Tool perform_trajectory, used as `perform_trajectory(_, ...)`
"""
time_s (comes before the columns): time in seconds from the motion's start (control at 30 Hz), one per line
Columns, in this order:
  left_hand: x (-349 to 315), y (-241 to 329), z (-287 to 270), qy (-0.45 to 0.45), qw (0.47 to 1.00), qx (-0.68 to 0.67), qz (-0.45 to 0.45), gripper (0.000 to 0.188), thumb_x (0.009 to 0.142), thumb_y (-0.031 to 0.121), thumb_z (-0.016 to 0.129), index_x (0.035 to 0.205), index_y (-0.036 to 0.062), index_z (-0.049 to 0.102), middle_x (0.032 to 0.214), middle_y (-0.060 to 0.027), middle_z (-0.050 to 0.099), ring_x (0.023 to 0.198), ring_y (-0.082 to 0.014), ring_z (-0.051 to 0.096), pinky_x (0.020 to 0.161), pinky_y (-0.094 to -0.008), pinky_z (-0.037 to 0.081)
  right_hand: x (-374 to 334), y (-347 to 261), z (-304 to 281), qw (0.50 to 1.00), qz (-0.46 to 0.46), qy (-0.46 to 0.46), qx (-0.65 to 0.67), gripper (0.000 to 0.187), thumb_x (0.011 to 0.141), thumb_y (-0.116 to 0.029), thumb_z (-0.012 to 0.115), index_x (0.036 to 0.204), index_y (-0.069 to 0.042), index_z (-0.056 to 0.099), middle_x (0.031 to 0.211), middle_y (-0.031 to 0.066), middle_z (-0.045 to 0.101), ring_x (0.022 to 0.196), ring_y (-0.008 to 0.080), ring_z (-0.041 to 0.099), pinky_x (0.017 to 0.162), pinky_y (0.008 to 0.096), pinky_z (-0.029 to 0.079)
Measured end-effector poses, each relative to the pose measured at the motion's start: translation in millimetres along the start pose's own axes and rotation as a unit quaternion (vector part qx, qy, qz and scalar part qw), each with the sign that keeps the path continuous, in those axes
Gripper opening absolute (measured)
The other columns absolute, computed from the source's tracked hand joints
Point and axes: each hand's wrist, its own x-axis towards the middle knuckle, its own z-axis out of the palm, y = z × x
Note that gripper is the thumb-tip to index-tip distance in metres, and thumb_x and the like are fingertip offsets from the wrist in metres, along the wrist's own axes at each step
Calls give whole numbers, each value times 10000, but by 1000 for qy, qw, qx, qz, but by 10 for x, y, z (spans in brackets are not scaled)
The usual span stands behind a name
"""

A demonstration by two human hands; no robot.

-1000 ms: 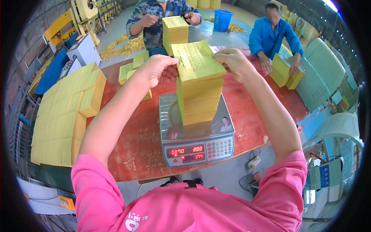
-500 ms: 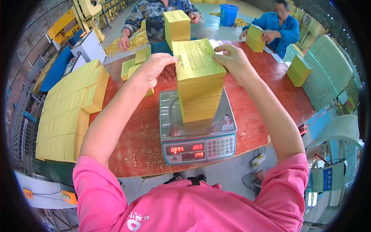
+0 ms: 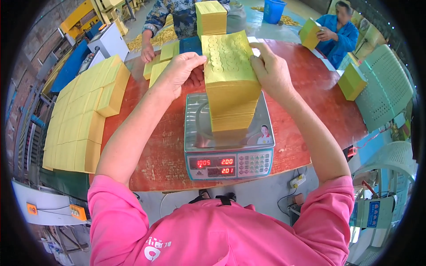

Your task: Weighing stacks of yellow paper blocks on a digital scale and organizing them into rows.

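Note:
A tall stack of yellow paper sheets with punched ring patterns on top stands on the metal pan of a digital scale in front of me. My left hand pinches the stack's upper left edge between thumb and fingers. At the upper right edge, my right hand grips the stack with the thumb on the near side and the index finger along the far corner. Both hands are closed at the top of the stack. The scale's red display is lit.
Many yellow paper blocks are piled at the left of the red table. Smaller stacks and another tall stack lie beyond. A co-worker in blue holds a block at the right; a camouflage sleeve reaches in opposite.
The digits on the scale's display have changed. The co-worker in blue has raised and tilted a block, and the camouflage-sleeved hand has moved down beside the small stacks. My hands keep their hold.

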Motion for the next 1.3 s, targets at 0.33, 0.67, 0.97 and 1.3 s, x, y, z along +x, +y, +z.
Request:
perform_trajectory(0.33, -1360, -1863, -971, 393, 846, 348, 96, 279, 922, 192, 627, 1136, 15, 593, 1032, -148, 656, 930, -230, 647, 820, -382, 523, -870, 1264, -130, 983, 141, -24, 118, 471, 898, -155, 589, 1359, -109, 505, 898, 144, 690, 805, 255, 664, 755, 345, 515)
perform_trajectory(0.67, -2954, -3135, -598, 349, 654, 669, -58, 455, 958, 242, 482, 1380, 73, 475, 1471, -148, 423, 1375, -315, 362, 1147, -484, 254, -2660, 2437, 140, 948, 88, -125, -281, 378, 957, -165, 491, 1322, -82, 542, 1394, 119, 517, 1308, 298, 455, 1067, 440, 373)
perform_trajectory(0.97, -3106, -3215, -576, 346, 639, 684, -63, 460, 971, 274, 441, 1398, 105, 462, 1491, -116, 404, 1389, -298, 340, 1153, -473, 233, -2759, 2396, 78, 950, 94, -126, -271, 368, 966, -178, 486, 1312, -68, 547, 1388, 126, 521, 1312, 298, 453, 1073, 436, 368)
perform_trajectory(1.3, -2963, -3093, -629, 334, 658, 673, -55, 512, 957, 334, 480, 1402, 83, 452, 1476, -176, 395, 1384, -353, 333, 1136, -491, 255, -2640, 2353, 66, 954, 93, -105, -263, 369, 956, -187, 500, 1302, -76, 556, 1387, 114, 523, 1308, 291, 454, 1070, 439, 365)
